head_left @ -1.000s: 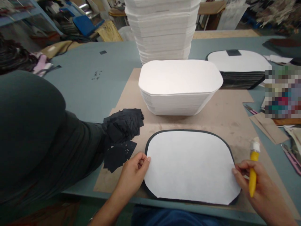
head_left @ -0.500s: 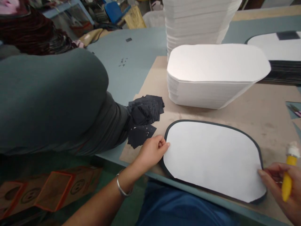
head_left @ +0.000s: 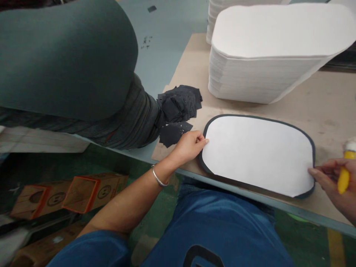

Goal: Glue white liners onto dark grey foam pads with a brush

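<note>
A white oval-ended sheet [head_left: 258, 154] lies over a slightly larger dark panel [head_left: 207, 166] of the same shape, whose dark border shows around much of it. My left hand [head_left: 191, 145] is closed in a pinch on the sheet's left edge. At the right end, the thumb and fingers of my right hand [head_left: 332, 181] pinch the sheet's edge. That same hand also keeps hold of a yellow-handled tool [head_left: 344, 178] with a white upper end; its exact kind is unclear. Dark fabric pieces [head_left: 179, 104] are heaped just beyond my left hand.
Behind the sheet rises a tall stack of white sheets [head_left: 267, 78] on a brown board [head_left: 328, 122]. A large dark green fabric bundle [head_left: 66, 63] reaches over the table at left. Cardboard cartons [head_left: 80, 194] stand below, past the table's front edge [head_left: 239, 185].
My view has tilted downward, so the table contents appear higher and more of my clothing shows. Both hands stay at the same ends of the white sheet.
</note>
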`<state>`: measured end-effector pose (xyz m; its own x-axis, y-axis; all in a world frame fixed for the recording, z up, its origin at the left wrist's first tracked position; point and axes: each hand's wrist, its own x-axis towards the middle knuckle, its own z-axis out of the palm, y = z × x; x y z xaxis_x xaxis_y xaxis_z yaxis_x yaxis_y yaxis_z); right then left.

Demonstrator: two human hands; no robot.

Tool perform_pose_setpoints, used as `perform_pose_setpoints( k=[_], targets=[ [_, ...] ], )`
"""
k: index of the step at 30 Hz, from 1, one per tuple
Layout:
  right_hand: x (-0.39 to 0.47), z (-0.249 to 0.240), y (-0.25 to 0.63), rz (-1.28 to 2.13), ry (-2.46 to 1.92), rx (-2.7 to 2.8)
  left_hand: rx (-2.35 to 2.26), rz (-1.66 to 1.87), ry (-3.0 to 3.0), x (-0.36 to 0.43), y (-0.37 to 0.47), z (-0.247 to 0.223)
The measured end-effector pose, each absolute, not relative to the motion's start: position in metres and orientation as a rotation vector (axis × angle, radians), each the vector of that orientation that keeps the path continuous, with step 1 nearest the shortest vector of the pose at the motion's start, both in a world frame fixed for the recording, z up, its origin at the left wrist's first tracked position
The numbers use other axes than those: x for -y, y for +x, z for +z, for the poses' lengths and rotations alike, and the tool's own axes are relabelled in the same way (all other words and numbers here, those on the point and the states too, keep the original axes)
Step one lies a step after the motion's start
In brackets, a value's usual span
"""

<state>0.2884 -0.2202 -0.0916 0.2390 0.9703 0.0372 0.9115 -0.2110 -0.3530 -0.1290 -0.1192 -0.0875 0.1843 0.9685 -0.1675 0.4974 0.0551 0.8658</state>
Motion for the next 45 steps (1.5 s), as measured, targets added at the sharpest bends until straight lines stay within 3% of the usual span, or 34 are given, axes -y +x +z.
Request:
perform_pose_setpoints(
  k=[30,35,38,41,45],
  targets=[
    [0.214,-0.083,0.252,0.367,-2.005,1.666,-1.548,0.46,1.591,0.115,-0.134,-0.089],
    [0.215,-0.085,0.251,0.39,-2.012,1.652,-1.665,0.269,1.877,0.11,-0.139,-0.079],
    [0.214,-0.085,0.249,0.428,-2.012,1.654,-1.792,0.368,2.24,0.108,-0.12,-0.07],
    [0.213,-0.086,0.247,0.43,-1.999,1.646,-1.476,0.577,2.641,0.112,-0.08,-0.069],
    [0.218,-0.088,0.248,0.436,-2.0,1.683,-1.256,0.361,2.831,0.117,-0.033,-0.083]
  ],
)
